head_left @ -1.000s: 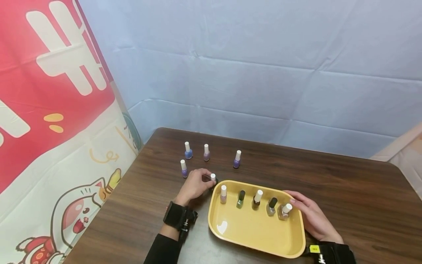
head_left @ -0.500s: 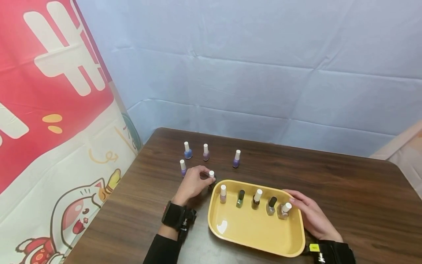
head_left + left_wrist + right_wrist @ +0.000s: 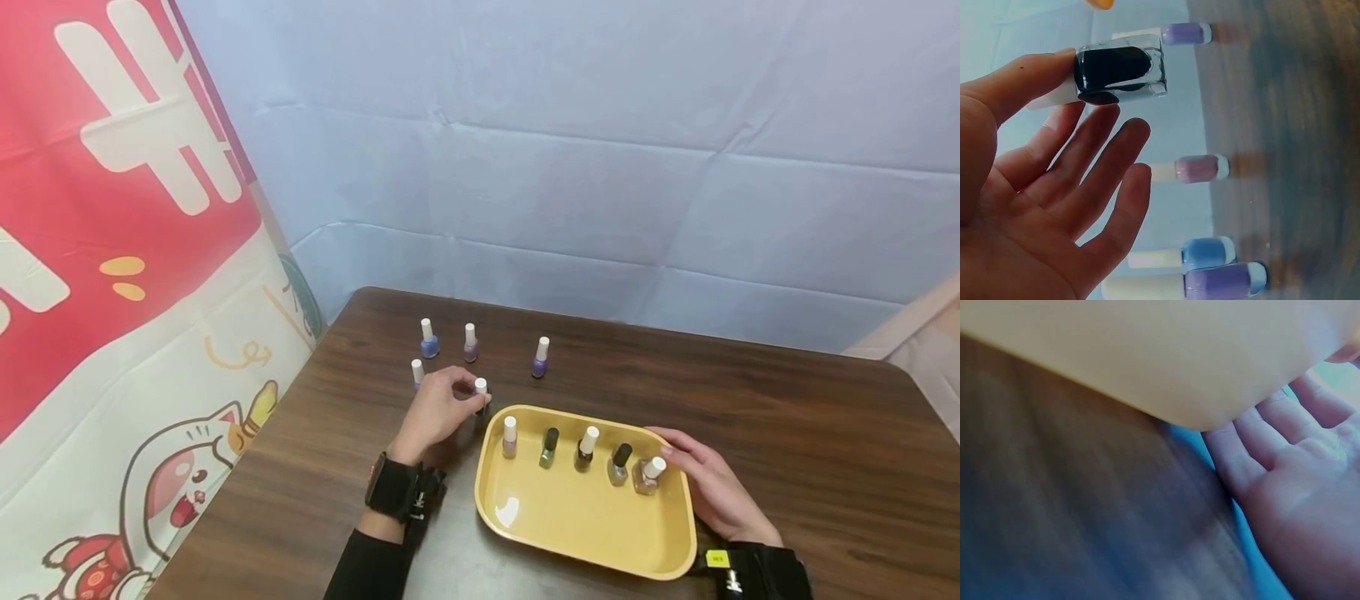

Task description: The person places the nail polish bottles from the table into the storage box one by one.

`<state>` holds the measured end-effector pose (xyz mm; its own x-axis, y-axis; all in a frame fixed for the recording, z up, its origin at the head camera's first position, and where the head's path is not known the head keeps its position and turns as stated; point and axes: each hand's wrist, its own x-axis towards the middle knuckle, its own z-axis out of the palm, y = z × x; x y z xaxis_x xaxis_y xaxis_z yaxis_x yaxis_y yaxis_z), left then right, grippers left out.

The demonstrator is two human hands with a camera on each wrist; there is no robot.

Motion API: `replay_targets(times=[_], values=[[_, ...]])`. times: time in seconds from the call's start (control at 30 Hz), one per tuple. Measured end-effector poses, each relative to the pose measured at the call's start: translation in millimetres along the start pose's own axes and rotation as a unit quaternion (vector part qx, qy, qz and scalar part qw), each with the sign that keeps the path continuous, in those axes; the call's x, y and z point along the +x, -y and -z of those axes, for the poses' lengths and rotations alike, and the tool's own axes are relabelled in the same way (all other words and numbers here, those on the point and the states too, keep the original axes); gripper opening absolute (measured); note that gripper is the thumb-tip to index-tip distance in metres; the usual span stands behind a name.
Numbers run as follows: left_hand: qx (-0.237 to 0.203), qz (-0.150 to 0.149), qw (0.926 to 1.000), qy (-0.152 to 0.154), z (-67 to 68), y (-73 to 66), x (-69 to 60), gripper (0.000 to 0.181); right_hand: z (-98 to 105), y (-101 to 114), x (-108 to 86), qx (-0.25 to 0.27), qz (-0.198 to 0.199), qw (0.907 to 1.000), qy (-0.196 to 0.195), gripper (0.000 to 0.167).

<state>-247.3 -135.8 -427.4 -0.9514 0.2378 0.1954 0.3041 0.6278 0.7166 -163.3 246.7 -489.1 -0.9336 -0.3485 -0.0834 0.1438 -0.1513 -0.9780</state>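
Observation:
My left hand [image 3: 438,408] pinches a dark nail polish bottle by its white cap [image 3: 481,385], just outside the back left corner of a yellow tray [image 3: 585,533]. In the left wrist view thumb and fingertips of the hand [image 3: 1054,181] grip the cap, and the bottle's dark glass body [image 3: 1116,67] sticks out sideways in that picture. My right hand [image 3: 716,487] holds the tray's right end, thumb at the rim. The right wrist view shows the fingers of that hand [image 3: 1297,469] against the outer wall of the tray [image 3: 1166,356].
Several bottles stand in a row inside the tray, among them a green one [image 3: 548,450] and a brown one [image 3: 586,450]. Beyond my left hand stand a blue bottle [image 3: 430,344], a mauve one [image 3: 471,348], a purple one [image 3: 539,365] and another purple one [image 3: 417,375], partly hidden.
My left hand has moved slightly away from me with the dark bottle, a little farther from the tray's corner. My right hand and the tray stay in place.

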Motion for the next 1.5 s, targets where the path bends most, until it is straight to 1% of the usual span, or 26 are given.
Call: replay_targets(times=[0.13, 0.3, 0.57, 0.83, 0.97, 1.1, 1.3, 1.4, 1.5], values=[[0.001, -0.003, 1.0, -0.003, 2.3, -3.6, -0.4, 0.017, 0.2, 0.0, 0.5, 0.003, 0.003, 1.0, 0.002, 0.034], [0.005, -0.007, 1.0, 0.0, 5.4, -6.7, -1.1, 0.019, 0.6, -1.1, 1.3, 0.006, 0.009, 0.9999, 0.007, 0.034], [0.005, -0.002, 1.0, 0.0, 7.8, -8.4, -2.7, 0.019, 2.3, -2.4, 0.3, 0.011, -0.003, 0.9999, 0.004, 0.034], [0.006, -0.015, 0.9998, -0.008, 12.1, -10.9, -4.6, 0.018, 0.8, -2.3, 0.7, 0.013, 0.001, 0.9999, 0.001, 0.034], [0.001, -0.022, 0.9997, -0.012, 16.0, -12.4, -9.1, 0.018, -2.8, -2.1, 1.1, 0.013, -0.002, 0.9999, 0.003, 0.033], [-0.003, -0.027, 0.9996, -0.011, 20.1, -12.1, -11.4, 0.017, -6.6, -2.2, 2.9, 0.006, 0.006, 1.0, -0.001, 0.034], [0.015, -0.039, 0.9991, -0.012, 28.4, -12.8, -13.0, 0.016, -9.4, -3.1, 6.7, 0.004, 0.027, 0.9996, 0.004, 0.035], [0.026, -0.047, 0.9984, -0.018, 33.8, -14.6, -16.6, 0.016, -11.0, -3.5, 9.1, 0.005, 0.03, 0.9995, 0.003, 0.034], [0.021, -0.049, 0.9984, -0.021, 38.2, -15.8, -22.0, 0.016, -12.6, -3.8, 11.6, 0.001, 0.03, 0.9996, -0.002, 0.034]])
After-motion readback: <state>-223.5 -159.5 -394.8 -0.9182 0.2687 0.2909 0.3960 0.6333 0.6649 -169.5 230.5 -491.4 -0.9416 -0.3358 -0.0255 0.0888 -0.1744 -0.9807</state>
